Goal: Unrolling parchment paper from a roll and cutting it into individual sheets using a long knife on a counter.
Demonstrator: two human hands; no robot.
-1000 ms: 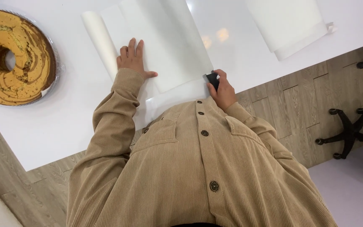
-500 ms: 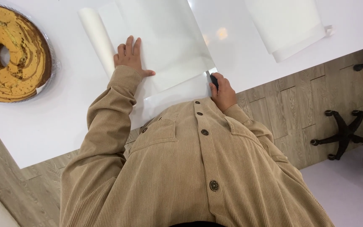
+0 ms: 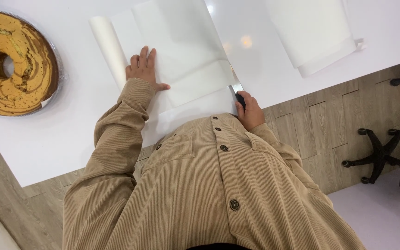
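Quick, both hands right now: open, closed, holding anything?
Left hand: open, pressed flat on the white paper sheet.
Right hand: closed around a dark-handled knife at the sheet's edge.

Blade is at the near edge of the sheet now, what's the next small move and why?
Probably keep the left hand pressing flat and draw the knife in the right hand along the right edge of the paper sheet. The blade sits at that edge near the table front, and the sheet looks held.
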